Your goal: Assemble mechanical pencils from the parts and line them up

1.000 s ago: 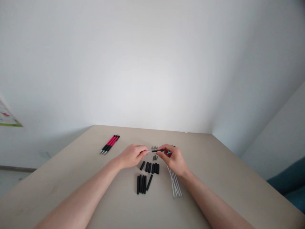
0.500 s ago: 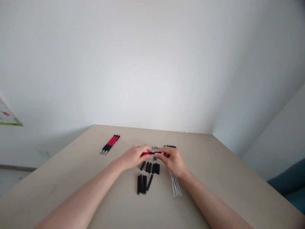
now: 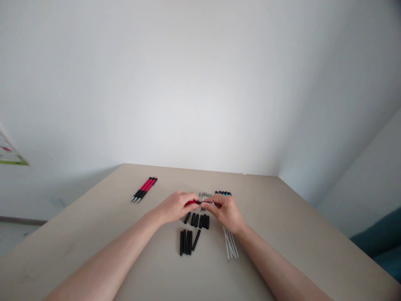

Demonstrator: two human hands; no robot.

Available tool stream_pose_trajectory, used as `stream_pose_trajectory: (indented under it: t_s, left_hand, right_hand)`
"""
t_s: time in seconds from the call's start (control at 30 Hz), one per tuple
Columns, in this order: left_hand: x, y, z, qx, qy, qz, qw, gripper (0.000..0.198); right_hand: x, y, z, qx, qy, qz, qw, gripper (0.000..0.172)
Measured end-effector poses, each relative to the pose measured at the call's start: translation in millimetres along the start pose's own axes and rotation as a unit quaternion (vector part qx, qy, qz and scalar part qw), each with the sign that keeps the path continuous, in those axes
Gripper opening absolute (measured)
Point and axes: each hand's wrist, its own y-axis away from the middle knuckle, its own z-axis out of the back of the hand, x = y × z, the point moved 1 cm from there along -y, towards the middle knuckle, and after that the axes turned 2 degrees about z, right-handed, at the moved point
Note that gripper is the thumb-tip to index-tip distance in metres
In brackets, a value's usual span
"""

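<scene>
Over the middle of the table, my left hand [image 3: 177, 205] pinches a red pen barrel [image 3: 191, 202] between thumb and fingers. Facing it, my right hand [image 3: 224, 209] is closed on a black pen part [image 3: 206, 202] that lines up with the barrel. The two parts meet in the small gap between my fingertips; the joint itself is too small to make out. Just below are short black tubes [image 3: 200, 220] in a row, and nearer to me longer black tubes [image 3: 186, 242]. Small silvery pen tips [image 3: 205, 194] lie behind my fingers, partly hidden.
Three red and black pens [image 3: 144, 190] lie side by side at the back left. White pen refills [image 3: 231, 246] fan out beneath my right wrist. Black and blue parts [image 3: 223, 193] lie behind my right hand. A wall [image 3: 200, 104] borders the table's [image 3: 150, 267] far edge.
My right fingertips have shifted slightly left toward my left hand, and less of the black part shows between them. The parts lying on the table have not moved.
</scene>
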Motion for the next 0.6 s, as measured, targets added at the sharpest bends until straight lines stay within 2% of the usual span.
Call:
stream_pose_trajectory:
  t_s: [0.2,0.37,0.53,0.6]
  left_hand:
    - [3.2,0.5,0.5,-0.007,-0.007,-0.006,1.000,0.019]
    - [5.0,0.8,-0.9,-0.014,-0.016,-0.009,1.000,0.020]
    - [3.1,0.4,0.1,-0.010,-0.034,-0.013,0.999,0.019]
    - [2.5,0.2,0.6,-0.011,-0.036,-0.016,0.999,0.018]
  right_hand:
    - [1.3,2.3,5.2,-0.009,0.031,0.018,0.999,0.018]
    - [1.7,2.1,6.4,0.009,0.050,0.048,0.998,0.024]
    - [4.0,1.6,5.6,0.043,0.076,0.046,0.995,0.038]
    - [4.3,1.5,4.9,0.046,0.080,0.042,0.995,0.036]
